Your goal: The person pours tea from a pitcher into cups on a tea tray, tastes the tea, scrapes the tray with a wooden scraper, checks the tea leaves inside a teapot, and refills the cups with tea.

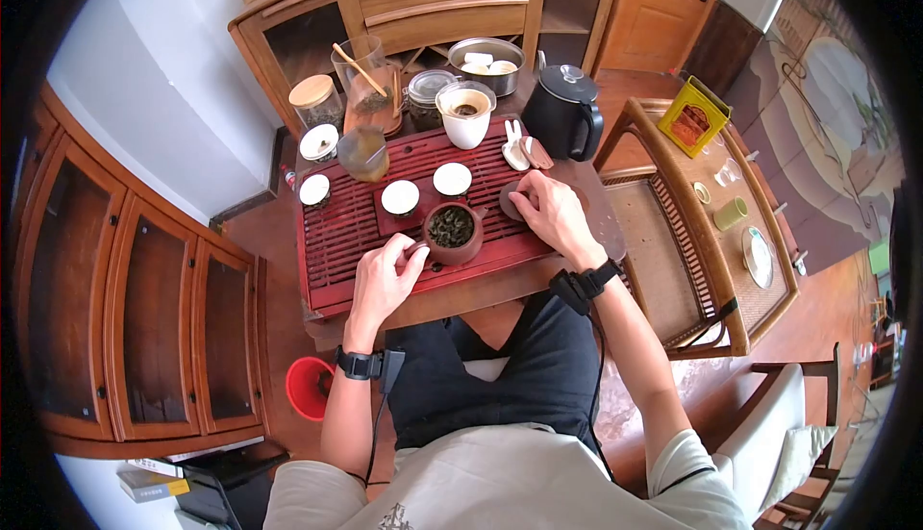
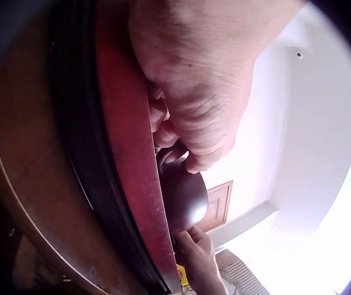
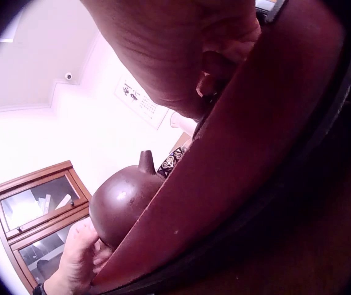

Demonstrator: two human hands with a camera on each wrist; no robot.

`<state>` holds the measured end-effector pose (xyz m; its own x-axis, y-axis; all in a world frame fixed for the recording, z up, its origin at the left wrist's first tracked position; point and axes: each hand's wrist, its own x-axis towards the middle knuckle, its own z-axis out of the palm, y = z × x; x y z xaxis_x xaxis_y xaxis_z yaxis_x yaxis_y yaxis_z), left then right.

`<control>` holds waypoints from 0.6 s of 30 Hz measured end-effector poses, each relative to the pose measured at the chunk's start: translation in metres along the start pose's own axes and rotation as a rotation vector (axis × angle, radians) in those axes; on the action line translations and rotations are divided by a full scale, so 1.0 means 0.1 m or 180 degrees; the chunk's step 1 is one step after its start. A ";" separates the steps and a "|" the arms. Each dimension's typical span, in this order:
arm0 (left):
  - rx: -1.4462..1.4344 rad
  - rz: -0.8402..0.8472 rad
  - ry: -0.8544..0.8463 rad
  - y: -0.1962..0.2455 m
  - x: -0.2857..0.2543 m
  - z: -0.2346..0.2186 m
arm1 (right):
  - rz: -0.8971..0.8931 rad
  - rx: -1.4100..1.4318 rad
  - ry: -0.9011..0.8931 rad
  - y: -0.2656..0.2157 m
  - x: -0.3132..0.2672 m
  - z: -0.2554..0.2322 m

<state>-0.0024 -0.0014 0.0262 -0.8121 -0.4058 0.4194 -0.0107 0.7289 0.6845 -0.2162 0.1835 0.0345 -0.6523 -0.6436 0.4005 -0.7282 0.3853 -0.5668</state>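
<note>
On the red slatted tea tray (image 1: 336, 241) stands a brown clay teapot (image 1: 460, 255), lidless, with dark tea leaves (image 1: 449, 226) inside. My left hand (image 1: 383, 278) grips its loop handle between thumb and fingers; the left wrist view shows the teapot's smooth side (image 2: 188, 196) beyond the thumb. To the right of the spout, my right hand (image 1: 556, 214) pinches the round teapot lid (image 1: 509, 199) low over the tray. In the right wrist view its fingers are partly hidden by the tray edge. Two white cups, a nearer one (image 1: 400, 197) and a farther one (image 1: 452, 179), sit behind the teapot.
A glass pitcher (image 1: 363, 155) and a white cup with a strainer (image 1: 467, 128) stand farther back. At the right rear is a black kettle (image 1: 561, 116), near a white rabbit-shaped piece (image 1: 514, 150). Jars and a steel pot (image 1: 514, 80) line the back. A rattan cart (image 1: 663, 251) stands right.
</note>
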 end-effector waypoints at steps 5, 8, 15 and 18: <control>0.0027 -0.0002 0.0008 -0.01 0.00 0.00 | -0.0183 0.0063 0.0113 0.02 0.01 0.02; -0.0044 0.0019 0.0018 0.00 0.00 0.00 | -0.0197 0.0154 0.0120 0.02 0.03 0.03; 0.0014 -0.0037 -0.0081 0.01 0.01 -0.03 | -0.0068 0.0179 -0.0064 -0.04 0.05 -0.02; 0.0142 -0.0158 -0.0209 0.03 0.01 -0.05 | -0.0011 0.0159 -0.0108 -0.07 0.05 -0.04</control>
<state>0.0000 -0.0027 0.0313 -0.8464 -0.4060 0.3447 -0.0766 0.7333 0.6756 -0.2149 0.1805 0.0431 -0.6417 -0.6673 0.3782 -0.7184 0.3502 -0.6011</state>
